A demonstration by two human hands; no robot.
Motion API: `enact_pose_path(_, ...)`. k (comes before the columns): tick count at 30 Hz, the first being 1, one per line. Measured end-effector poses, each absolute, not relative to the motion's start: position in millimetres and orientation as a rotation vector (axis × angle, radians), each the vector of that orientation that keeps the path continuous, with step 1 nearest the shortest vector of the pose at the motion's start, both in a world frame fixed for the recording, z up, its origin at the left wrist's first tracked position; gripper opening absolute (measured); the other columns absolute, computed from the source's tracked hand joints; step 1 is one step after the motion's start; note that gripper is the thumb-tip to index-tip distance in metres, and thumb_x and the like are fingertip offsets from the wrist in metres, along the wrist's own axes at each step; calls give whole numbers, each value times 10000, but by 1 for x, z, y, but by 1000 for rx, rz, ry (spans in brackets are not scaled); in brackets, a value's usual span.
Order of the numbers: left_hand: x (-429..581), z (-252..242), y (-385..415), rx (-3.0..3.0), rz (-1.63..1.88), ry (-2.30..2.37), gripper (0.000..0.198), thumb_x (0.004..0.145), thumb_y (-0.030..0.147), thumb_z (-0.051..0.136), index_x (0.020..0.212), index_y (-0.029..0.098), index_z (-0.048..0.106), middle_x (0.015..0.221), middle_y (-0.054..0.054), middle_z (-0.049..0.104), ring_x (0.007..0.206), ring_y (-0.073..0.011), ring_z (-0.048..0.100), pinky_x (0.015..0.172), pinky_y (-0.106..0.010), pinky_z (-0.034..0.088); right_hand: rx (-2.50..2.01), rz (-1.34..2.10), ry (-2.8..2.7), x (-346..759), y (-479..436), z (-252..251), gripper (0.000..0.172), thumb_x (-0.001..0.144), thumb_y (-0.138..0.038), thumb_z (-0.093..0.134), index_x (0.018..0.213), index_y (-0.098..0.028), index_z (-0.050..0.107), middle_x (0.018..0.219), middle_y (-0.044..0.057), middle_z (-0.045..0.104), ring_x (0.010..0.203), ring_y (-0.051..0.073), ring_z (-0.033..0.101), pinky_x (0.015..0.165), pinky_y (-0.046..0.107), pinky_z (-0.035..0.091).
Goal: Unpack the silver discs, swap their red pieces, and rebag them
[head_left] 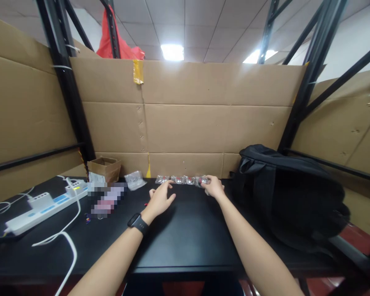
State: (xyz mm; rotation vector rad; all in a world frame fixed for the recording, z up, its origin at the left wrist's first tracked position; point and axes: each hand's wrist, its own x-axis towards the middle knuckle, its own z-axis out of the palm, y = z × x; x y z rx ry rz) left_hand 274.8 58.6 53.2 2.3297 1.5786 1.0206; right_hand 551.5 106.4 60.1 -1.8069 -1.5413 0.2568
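Note:
Along the back of the black table [191, 230] lies a row of several small clear plastic packets [178, 180], each with something dark and red inside. My right hand [215, 187] has its fingers closed on the packet at the right end of the row [201, 180]. My left hand [160, 200], with a dark watch [138, 223] at its wrist, hovers just in front of the row's left end. Its thumb and fingers are spread, and it holds nothing visible. A tiny red object [146, 204] shows beside the left hand, partly hidden.
A black backpack [290, 197] stands on the right. On the left lie a white power strip [49, 207] with cables, a small open cardboard box [104, 167], a blurred-out item [108, 200] and a crumpled clear bag [135, 180]. Cardboard walls [185, 127] enclose the back and sides.

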Motion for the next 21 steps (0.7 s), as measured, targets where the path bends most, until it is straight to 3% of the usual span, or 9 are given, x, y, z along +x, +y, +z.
enact_pose_path(6,247,58,73,2228,1065,1679,394,852,335,587,1238,288,523,1248,-66,645,1171,-279,591,937,-465,376,-2034,157,-1347,613,146,71,310,749,-341,708,1011,-183,758,1044,150,752,1012,297,702,759,303,519)
enact_pose_path(11,231,60,83,2143,1157,1689,349,837,338,604,1173,251,576,1205,-72,676,1130,-266,621,976,-441,405,-2166,190,-1342,630,173,63,395,617,-352,815,903,-84,764,947,249,741,899,353,724,670,341,544)
enact_pose_path(14,225,66,84,2086,1282,1679,310,845,338,590,1141,247,601,1137,-47,708,1017,-235,663,966,-409,426,-2148,193,-1383,624,180,52,463,623,-355,820,1021,-131,748,1062,220,729,985,331,707,755,342,537)
enact_pose_path(17,221,73,83,2062,1274,1727,301,835,347,595,1118,251,629,1089,-22,724,798,-196,674,889,-390,464,-2118,205,-1414,611,180,41,398,701,-418,769,1042,-213,744,1147,162,712,1108,331,655,886,403,498)
enact_pose_path(21,214,78,81,2160,1310,1626,212,858,344,554,980,234,687,1013,-16,742,899,-204,673,884,-337,464,-2135,173,-1410,603,169,38,409,731,-487,732,1062,-247,737,1201,148,670,1191,382,574,950,520,442)
